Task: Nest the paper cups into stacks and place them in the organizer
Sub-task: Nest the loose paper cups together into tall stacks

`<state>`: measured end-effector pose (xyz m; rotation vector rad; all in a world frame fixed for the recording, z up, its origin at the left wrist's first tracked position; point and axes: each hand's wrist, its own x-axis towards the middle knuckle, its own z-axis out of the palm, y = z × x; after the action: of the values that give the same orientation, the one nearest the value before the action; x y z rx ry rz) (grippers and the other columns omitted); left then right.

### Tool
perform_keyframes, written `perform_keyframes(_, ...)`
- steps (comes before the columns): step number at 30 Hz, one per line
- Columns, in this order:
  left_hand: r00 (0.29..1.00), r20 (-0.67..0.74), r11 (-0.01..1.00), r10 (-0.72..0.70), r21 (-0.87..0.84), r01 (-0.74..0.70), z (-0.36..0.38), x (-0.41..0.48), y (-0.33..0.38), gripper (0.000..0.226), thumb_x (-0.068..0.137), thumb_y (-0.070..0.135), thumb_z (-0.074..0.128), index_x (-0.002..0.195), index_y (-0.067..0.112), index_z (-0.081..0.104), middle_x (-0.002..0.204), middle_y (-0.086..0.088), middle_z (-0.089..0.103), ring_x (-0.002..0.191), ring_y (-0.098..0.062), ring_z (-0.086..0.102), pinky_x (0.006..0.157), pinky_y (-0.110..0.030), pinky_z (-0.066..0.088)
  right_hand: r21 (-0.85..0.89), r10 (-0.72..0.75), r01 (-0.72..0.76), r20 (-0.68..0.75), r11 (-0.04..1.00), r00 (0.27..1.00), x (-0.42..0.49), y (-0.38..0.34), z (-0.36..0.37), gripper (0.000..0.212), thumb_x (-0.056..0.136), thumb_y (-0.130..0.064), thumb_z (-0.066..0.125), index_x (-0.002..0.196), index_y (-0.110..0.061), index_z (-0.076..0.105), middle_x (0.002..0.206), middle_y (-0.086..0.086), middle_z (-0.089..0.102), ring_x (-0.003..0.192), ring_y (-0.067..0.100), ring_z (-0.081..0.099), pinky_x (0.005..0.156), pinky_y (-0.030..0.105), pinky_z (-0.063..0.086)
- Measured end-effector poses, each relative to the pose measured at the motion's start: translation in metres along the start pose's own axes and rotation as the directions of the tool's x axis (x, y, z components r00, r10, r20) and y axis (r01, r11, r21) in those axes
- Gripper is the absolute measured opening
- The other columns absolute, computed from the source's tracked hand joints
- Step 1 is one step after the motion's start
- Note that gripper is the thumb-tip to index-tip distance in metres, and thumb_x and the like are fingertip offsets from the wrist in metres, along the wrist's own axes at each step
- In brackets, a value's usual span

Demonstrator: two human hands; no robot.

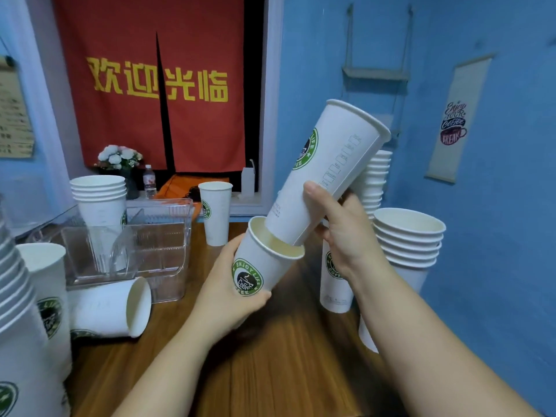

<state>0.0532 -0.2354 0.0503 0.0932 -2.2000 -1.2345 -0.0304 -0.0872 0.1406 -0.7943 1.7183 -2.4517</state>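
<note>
— White paper, mostly. What did the hands have?

— The left hand [231,293] gripped a lower cup [264,266] around its body, fingers [258,297] closed beneath the green logo, the mouth tilted up and to the right. The right hand [346,236] clasped a taller cup [328,173] near its base, thumb across the front, and that cup's bottom sat just inside the lower cup's rim. Both were held above the wooden tabletop [270,356].

— And the organizer?

— The clear plastic organizer [162,236] stood at the left of the tabletop, well apart from the hands. A short stack of nested cups [100,197] stood upright in its rear left compartment; the other compartments looked transparent, and I could not tell more.

— What else lay about?

— One cup on its side [111,308] lay in front of the organizer, touching or just beside its front wall, mouth facing right. A single upright cup [216,212] stood behind the held pair. To the right, a stack with wide rims [407,239] stood near the blue wall [496,206], with a taller stack [376,182] behind it. More stacked cups [18,296] crowded the left edge. A red curtain [150,85] hung at the back.
</note>
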Motion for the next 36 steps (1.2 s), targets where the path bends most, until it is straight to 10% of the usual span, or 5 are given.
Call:
perform_keyframes(14,1.0,-0.003,0.998,0.022,-0.065,-0.022,0.01,-0.018,0.015,0.083,0.065,0.011,0.082,0.12,0.045,0.03,0.113,0.026,0.049,0.102,0.005,0.053,0.071,0.005,0.037,-0.182,-0.1,0.123,0.13,0.976,0.987,-0.03,0.014,-0.004,0.094,0.072,-0.034,0.075,0.145,-0.038,0.016,0.126,-0.02,0.047,0.102,-0.008,0.053,0.082,0.009,0.044)
perform_keyframes(21,0.995,-0.013,0.993,0.098,-0.063,-0.098,0.01,-0.021,0.019,0.082,0.06,0.016,0.085,0.112,0.054,0.034,0.113,0.028,0.049,0.103,0.02,0.048,0.073,0.004,0.038,-0.503,-0.041,0.162,0.243,0.849,0.969,-0.042,0.014,-0.01,0.045,0.09,-0.044,0.052,0.133,-0.03,0.048,0.136,-0.018,0.043,0.124,-0.006,0.038,0.114,0.028,0.029)
perform_keyframes(25,0.988,-0.01,0.987,0.157,-0.04,-0.157,0.009,-0.023,0.031,0.082,0.049,0.04,0.077,0.116,0.063,0.035,0.121,0.026,0.049,0.11,0.006,0.052,0.079,-0.007,0.044,-0.316,0.0,0.087,0.265,0.945,0.964,-0.061,0.015,-0.026,0.094,0.062,-0.031,0.076,0.14,-0.041,0.024,0.123,-0.033,0.041,0.103,-0.024,0.047,0.084,0.005,0.044)
perform_keyframes(32,0.946,0.197,0.94,0.256,-0.278,-0.197,0.013,-0.013,0.063,0.081,0.052,0.075,0.069,0.126,0.059,0.038,0.123,0.026,0.055,0.116,0.003,0.053,0.091,-0.017,0.046,0.091,-0.115,0.109,0.069,0.99,0.991,-0.069,-0.015,-0.062,0.1,0.041,-0.031,0.093,0.129,-0.024,0.046,0.11,-0.002,0.068,0.098,0.014,0.067,0.074,0.028,0.055)
perform_keyframes(36,0.982,0.18,0.901,0.055,-0.432,0.029,0.042,0.018,0.073,0.018,0.094,0.049,0.043,0.109,0.042,0.051,0.107,0.022,0.064,0.085,0.008,0.061,0.066,-0.011,0.05,0.283,-0.184,0.194,-0.062,0.939,0.981,-0.054,-0.067,-0.096,0.092,0.036,-0.047,0.089,0.116,-0.012,0.058,0.094,0.003,0.073,0.083,0.016,0.07,0.067,0.029,0.056)
